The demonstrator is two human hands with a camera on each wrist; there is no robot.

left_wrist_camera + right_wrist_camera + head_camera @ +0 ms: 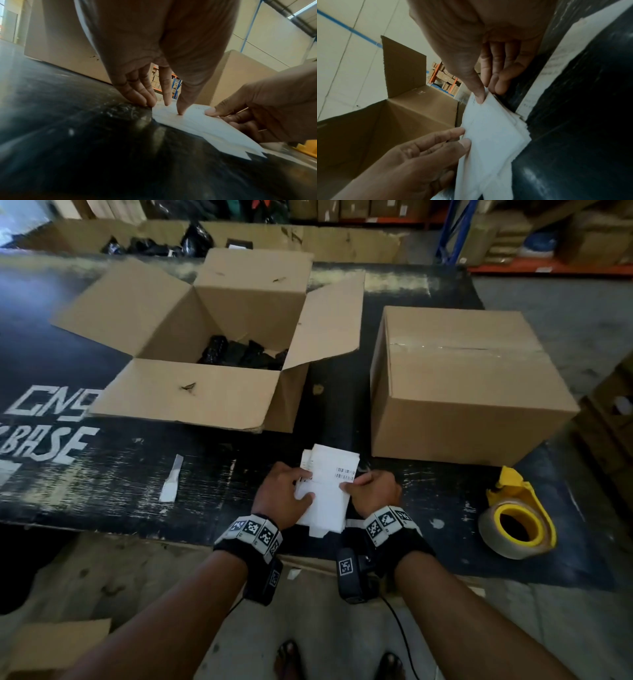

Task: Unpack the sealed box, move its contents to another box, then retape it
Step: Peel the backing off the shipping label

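Observation:
A stack of white paper sheets [327,505] with a barcode lies at the table's near edge, between two boxes. My left hand [291,491] presses on it with straight fingers; in the left wrist view the left hand [164,106] has thumb and fingertips down on the sheets [197,124]. My right hand [373,491] pinches the stack's right edge: in the right wrist view the right hand [488,94] has its thumb on top and fingers beneath the paper [491,135]. The open cardboard box [185,392] at the left holds black packets [246,354]. The taped box [459,378] stands shut at the right.
A yellow tape dispenser [517,522] lies on the black table [102,474] at the front right. A white paper strip [171,481] lies left of my hands. More cardboard and black bags sit along the far edge, with warehouse shelves behind.

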